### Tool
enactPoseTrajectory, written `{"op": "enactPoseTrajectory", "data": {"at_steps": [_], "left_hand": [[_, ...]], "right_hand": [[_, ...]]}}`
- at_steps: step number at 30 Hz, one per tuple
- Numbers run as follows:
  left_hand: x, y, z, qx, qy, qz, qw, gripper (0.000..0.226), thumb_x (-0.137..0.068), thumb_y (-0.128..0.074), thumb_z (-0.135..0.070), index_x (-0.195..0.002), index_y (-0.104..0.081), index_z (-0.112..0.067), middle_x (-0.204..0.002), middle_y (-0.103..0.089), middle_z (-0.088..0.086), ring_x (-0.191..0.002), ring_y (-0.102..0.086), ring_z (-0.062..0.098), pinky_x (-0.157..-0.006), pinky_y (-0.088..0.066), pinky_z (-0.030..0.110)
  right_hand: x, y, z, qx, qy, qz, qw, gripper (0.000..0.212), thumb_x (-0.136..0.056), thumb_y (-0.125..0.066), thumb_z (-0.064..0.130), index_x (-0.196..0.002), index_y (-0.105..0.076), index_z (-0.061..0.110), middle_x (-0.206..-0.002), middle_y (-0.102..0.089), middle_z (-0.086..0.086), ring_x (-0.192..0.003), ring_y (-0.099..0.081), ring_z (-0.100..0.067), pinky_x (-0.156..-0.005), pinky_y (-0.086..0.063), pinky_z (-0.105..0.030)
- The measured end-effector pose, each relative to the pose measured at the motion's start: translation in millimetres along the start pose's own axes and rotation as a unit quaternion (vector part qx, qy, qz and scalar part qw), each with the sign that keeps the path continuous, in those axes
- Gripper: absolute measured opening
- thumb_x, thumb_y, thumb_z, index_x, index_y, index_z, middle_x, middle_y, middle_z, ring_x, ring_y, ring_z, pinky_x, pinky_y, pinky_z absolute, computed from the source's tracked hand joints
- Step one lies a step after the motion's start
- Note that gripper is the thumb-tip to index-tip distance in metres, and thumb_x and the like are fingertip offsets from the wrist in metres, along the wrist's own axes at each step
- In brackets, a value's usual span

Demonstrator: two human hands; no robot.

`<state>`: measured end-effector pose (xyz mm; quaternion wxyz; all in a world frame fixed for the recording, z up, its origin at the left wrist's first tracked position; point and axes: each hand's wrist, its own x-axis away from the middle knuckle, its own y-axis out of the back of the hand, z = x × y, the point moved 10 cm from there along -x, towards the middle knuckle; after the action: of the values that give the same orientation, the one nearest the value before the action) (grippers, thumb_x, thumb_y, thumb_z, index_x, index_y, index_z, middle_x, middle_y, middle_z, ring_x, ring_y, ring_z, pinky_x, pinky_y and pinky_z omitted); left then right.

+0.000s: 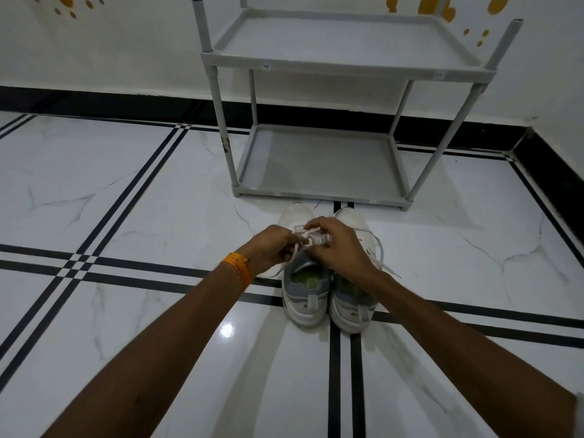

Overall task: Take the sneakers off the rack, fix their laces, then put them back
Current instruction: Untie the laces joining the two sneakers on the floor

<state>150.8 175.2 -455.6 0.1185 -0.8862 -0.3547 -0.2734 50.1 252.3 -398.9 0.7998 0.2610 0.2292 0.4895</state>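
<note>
I see the left hand (271,245) and the right hand (335,245) pinched together on the laces (311,239) over the tongue of the left sneaker (301,279), each hand closed on a strand or loop. Which part each holds, and whether a knot is formed, I cannot tell, because the fingers cover the crossing point.

I judge the laces to be soft, limp and light; they want a pinch near the knot, not at the loose ends, or the loops will slip. The sneakers look light and fairly stiff at the heel, so the heel collar or heel tab seems the place to lift them.

The right sneaker (354,286) stands touching the first, at 3 o'clock of it, its own lace (380,254) trailing loose onto the floor (142,191). Both toes are partly hidden by the hands.

At 12 o'clock, just beyond the toes, the grey rack (316,159) stands with both visible shelves bare; its top is cut off by the frame edge.
</note>
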Motion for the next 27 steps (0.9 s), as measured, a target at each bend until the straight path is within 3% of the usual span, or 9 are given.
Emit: {"op": "enactPoseTrajectory", "data": {"at_steps": [3, 6, 11, 15, 18, 22, 25, 27], "left_hand": [[-1.0, 4.5, -1.6, -0.012, -0.004, -0.019, 1.0, 0.015, -0.092, -0.057, -0.01, -0.095, -0.066, 0.003, -0.07, -0.054, 0.009, -0.06, -0.046, 0.014, -0.056, -0.042, 0.022], [0.6, 8.1, -4.4, -0.045, -0.02, -0.04, 0.998, 0.012, -0.091, -0.056, -0.009, -0.089, -0.063, 0.0, -0.072, -0.053, 0.01, -0.063, -0.047, 0.016, -0.057, -0.045, 0.023], [7.9, 2.9, -11.5, -0.076, -0.046, -0.039, 0.995, 0.013, -0.091, -0.058, -0.012, -0.084, -0.062, -0.002, -0.066, -0.053, 0.007, -0.059, -0.046, 0.014, -0.054, -0.045, 0.019], [8.8, 3.2, -14.4, -0.087, -0.06, -0.052, 0.993, 0.014, -0.091, -0.059, -0.013, -0.087, -0.064, 0.0, -0.068, -0.054, 0.008, -0.06, -0.047, 0.014, -0.057, -0.046, 0.019], [10.1, 2.1, -16.4, -0.103, -0.07, -0.056, 0.991, 0.015, -0.092, -0.056, -0.011, -0.087, -0.063, 0.001, -0.069, -0.054, 0.008, -0.061, -0.048, 0.014, -0.057, -0.045, 0.019], [8.4, 10.1, -20.3, -0.102, -0.095, -0.091, 0.986, 0.015, -0.09, -0.058, -0.009, -0.084, -0.068, 0.0, -0.072, -0.06, 0.01, -0.065, -0.054, 0.018, -0.064, -0.051, 0.023], [12.1, 38.1, -27.7, -0.159, -0.158, -0.17, 0.959, 0.017, -0.086, -0.056, -0.004, -0.085, -0.073, -0.003, -0.074, -0.069, 0.01, -0.07, -0.062, 0.021, -0.07, -0.055, 0.029], [19.9, 51.3, -33.1, -0.271, -0.213, -0.223, 0.912, 0.018, -0.086, -0.057, -0.005, -0.086, -0.075, -0.003, -0.079, -0.074, 0.014, -0.075, -0.068, 0.026, -0.075, -0.056, 0.032]], "right_hand": [[1.4, 4.3, 27.4, 0.179, 0.077, -0.014, 0.981, 0.034, -0.081, -0.072, 0.033, -0.114, -0.065, 0.027, -0.118, -0.062, 0.004, -0.111, -0.052, -0.016, -0.098, -0.036, -0.04], [-2.4, -5.0, 43.3, 0.287, 0.108, 0.038, 0.951, 0.023, -0.094, -0.057, 0.035, -0.11, -0.067, 0.022, -0.108, -0.068, 0.0, -0.103, -0.056, -0.021, -0.099, -0.036, -0.043], [-4.5, -3.0, 44.7, 0.242, 0.1, 0.055, 0.964, 0.02, -0.097, -0.051, 0.031, -0.097, -0.063, 0.015, -0.092, -0.066, -0.005, -0.081, -0.057, -0.02, -0.081, -0.051, -0.04], [-5.8, -8.5, 47.5, 0.303, 0.109, 0.102, 0.941, 0.018, -0.1, -0.046, 0.028, -0.102, -0.054, 0.013, -0.094, -0.063, -0.007, -0.079, -0.057, -0.023, -0.072, -0.048, -0.037], [-3.6, -15.1, 49.8, 0.347, 0.13, 0.142, 0.918, 0.013, -0.096, -0.055, 0.022, -0.105, -0.052, 0.014, -0.097, -0.063, -0.007, -0.077, -0.055, -0.021, -0.071, -0.048, -0.034], [0.0, -11.2, 51.1, 0.413, 0.164, 0.119, 0.888, 0.015, -0.092, -0.061, 0.019, -0.105, -0.055, 0.016, -0.091, -0.065, -0.003, -0.068, -0.047, -0.016, -0.065, -0.038, -0.03], [2.3, 5.4, 35.8, 0.414, 0.155, 0.085, 0.893, 0.014, -0.097, -0.05, 0.029, -0.099, -0.058, 0.018, -0.087, -0.068, -0.003, -0.067, -0.053, -0.017, -0.062, -0.034, -0.029], [6.1, 12.6, 17.1, 0.403, 0.129, 0.095, 0.901, 0.015, -0.097, -0.048, 0.03, -0.098, -0.059, 0.019, -0.088, -0.07, -0.004, -0.072, -0.06, -0.02, -0.062, -0.036, -0.029]]}}
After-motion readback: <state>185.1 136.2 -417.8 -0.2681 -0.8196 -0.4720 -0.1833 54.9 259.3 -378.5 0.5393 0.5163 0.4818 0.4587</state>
